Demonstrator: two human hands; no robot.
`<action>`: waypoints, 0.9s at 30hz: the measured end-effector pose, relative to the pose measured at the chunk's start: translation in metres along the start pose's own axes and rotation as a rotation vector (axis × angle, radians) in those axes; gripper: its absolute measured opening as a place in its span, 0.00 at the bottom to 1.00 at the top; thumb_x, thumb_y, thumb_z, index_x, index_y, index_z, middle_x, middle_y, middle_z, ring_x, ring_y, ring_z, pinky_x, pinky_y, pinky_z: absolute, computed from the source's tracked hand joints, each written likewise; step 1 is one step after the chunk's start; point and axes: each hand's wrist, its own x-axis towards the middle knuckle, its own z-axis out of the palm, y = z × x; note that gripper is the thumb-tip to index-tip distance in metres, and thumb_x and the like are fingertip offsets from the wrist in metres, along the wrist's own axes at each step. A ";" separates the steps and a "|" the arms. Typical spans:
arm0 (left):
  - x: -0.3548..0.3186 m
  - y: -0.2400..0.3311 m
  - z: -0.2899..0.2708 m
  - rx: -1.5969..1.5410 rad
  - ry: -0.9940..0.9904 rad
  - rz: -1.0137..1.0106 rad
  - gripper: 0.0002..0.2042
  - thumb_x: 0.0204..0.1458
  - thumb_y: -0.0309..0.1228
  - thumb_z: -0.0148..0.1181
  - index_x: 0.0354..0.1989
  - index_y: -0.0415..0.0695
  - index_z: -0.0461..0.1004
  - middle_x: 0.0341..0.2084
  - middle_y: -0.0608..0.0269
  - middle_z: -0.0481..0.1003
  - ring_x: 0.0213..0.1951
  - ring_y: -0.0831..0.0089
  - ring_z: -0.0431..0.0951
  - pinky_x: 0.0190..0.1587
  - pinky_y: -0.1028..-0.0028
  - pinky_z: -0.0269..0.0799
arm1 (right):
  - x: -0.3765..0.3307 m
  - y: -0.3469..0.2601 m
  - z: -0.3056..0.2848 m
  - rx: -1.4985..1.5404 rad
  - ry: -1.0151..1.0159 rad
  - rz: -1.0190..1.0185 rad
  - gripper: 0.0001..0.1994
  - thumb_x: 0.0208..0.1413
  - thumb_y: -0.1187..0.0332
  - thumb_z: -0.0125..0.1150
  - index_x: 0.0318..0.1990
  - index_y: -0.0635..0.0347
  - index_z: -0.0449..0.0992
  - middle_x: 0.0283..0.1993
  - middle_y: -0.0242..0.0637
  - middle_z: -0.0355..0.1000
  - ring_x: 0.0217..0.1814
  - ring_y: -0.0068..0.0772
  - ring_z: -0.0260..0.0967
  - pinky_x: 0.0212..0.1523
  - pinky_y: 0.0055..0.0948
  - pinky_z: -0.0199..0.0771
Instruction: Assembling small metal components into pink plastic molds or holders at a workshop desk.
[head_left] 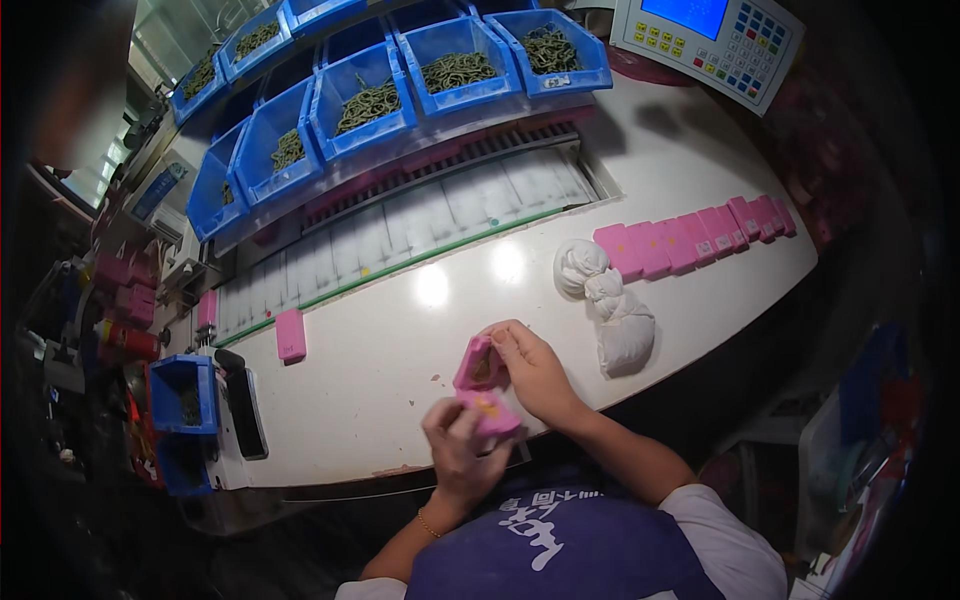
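Note:
Near the front edge of the white table I hold a pink mould [476, 370] that is spread into two parts. My right hand [535, 375] grips the upper part, whose inner face shows a darker hollow. With bent fingers, my left hand [462, 455] holds the lower pink part [492, 412], which has a yellowish patch and is blurred by motion. Both parts are close together; whether they are joined is hidden. Right of my hands lies a knotted white cloth bundle [625, 330]. A closed pink block [290, 335] rests alone further left.
A row of pink blocks [680, 243] runs along the right side. Blue bins [365, 105] with green coiled pieces stand at the back, behind a whitish panel [400, 235] with a green edge. A keypad console [705, 45] is back right; a dark phone-like slab [243, 405] lies left.

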 end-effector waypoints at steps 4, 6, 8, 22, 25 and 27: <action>-0.002 -0.003 -0.013 -0.201 -0.089 -0.242 0.30 0.43 0.36 0.76 0.53 0.43 0.68 0.50 0.54 0.60 0.49 0.63 0.69 0.47 0.70 0.71 | -0.003 -0.010 0.007 0.110 -0.059 0.063 0.13 0.73 0.62 0.42 0.46 0.61 0.70 0.32 0.27 0.69 0.33 0.13 0.67 0.35 0.18 0.70; 0.016 -0.014 -0.010 -0.492 0.075 -0.380 0.31 0.55 0.51 0.64 0.56 0.37 0.66 0.47 0.58 0.65 0.46 0.72 0.70 0.46 0.73 0.70 | -0.014 -0.020 0.011 -0.064 -0.036 -0.017 0.13 0.71 0.62 0.45 0.46 0.62 0.72 0.30 0.36 0.74 0.31 0.24 0.72 0.34 0.28 0.73; 0.031 -0.018 -0.011 -0.754 -0.157 -0.473 0.33 0.61 0.55 0.53 0.60 0.36 0.64 0.44 0.59 0.70 0.42 0.73 0.73 0.47 0.75 0.70 | -0.021 -0.032 0.013 -0.007 -0.080 0.054 0.11 0.70 0.63 0.46 0.49 0.60 0.72 0.35 0.39 0.74 0.38 0.30 0.73 0.40 0.31 0.73; 0.063 0.015 -0.008 -1.322 -0.027 -1.104 0.28 0.68 0.53 0.33 0.35 0.41 0.73 0.22 0.61 0.73 0.24 0.75 0.73 0.27 0.76 0.69 | -0.044 -0.006 0.002 -0.446 -0.006 -0.700 0.29 0.59 0.65 0.59 0.66 0.61 0.61 0.71 0.51 0.55 0.68 0.52 0.56 0.69 0.46 0.50; 0.059 0.007 -0.006 -1.217 -0.098 -1.092 0.28 0.68 0.52 0.33 0.33 0.40 0.73 0.21 0.61 0.73 0.22 0.75 0.73 0.26 0.76 0.69 | -0.038 -0.017 -0.016 -0.494 -0.212 -0.682 0.31 0.49 0.72 0.64 0.64 0.58 0.67 0.72 0.47 0.57 0.69 0.51 0.56 0.67 0.45 0.57; 0.057 0.008 -0.003 -1.127 -0.116 -1.092 0.28 0.68 0.50 0.33 0.32 0.39 0.72 0.20 0.61 0.73 0.20 0.75 0.72 0.24 0.77 0.68 | -0.033 -0.023 -0.017 -0.517 -0.204 -0.708 0.30 0.48 0.72 0.64 0.63 0.57 0.68 0.69 0.45 0.61 0.67 0.50 0.59 0.66 0.44 0.59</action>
